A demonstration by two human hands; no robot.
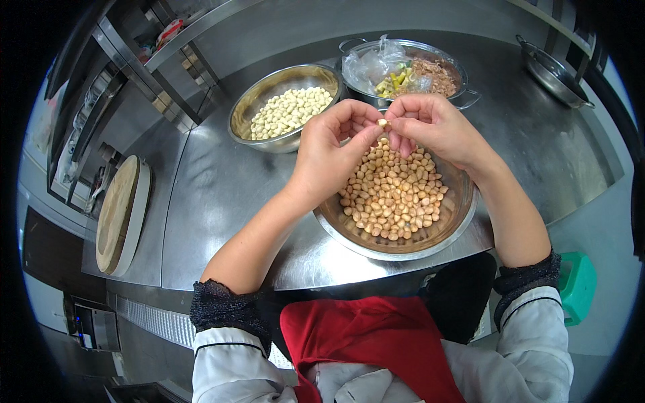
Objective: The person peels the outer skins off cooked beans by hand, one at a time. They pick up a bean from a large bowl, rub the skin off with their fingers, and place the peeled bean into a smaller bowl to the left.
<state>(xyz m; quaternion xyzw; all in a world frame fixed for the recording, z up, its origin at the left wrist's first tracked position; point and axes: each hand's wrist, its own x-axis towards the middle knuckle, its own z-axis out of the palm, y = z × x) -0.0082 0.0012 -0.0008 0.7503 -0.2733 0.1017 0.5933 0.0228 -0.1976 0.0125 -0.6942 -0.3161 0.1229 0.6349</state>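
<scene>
Between the fingertips of my left hand (335, 141) and my right hand (431, 123) is one peanut (382, 123), its pale kernel partly showing. Both hands pinch it with thumb and fingers above the far part of a steel bowl (347, 241). Many skin-on, light brown peanuts (395, 196) lie in that bowl. Behind my left hand, to the left, another steel bowl (242, 113) holds pale, skinless peanuts (289, 113). Beyond my hands a two-handled steel pan (461, 75) holds clear plastic bags (375, 63), yellow-green pieces (395, 83) and a heap of brown skins or scraps (436, 75).
The bowls and pan stand on a steel worktable (216, 201). A round wooden chopping block (118, 216) is at the left. An empty-looking two-handled pan (552, 73) leans at the far right. Steel shelving (201, 27) rises at the back left; a green plastic stool (577, 287) stands low at right.
</scene>
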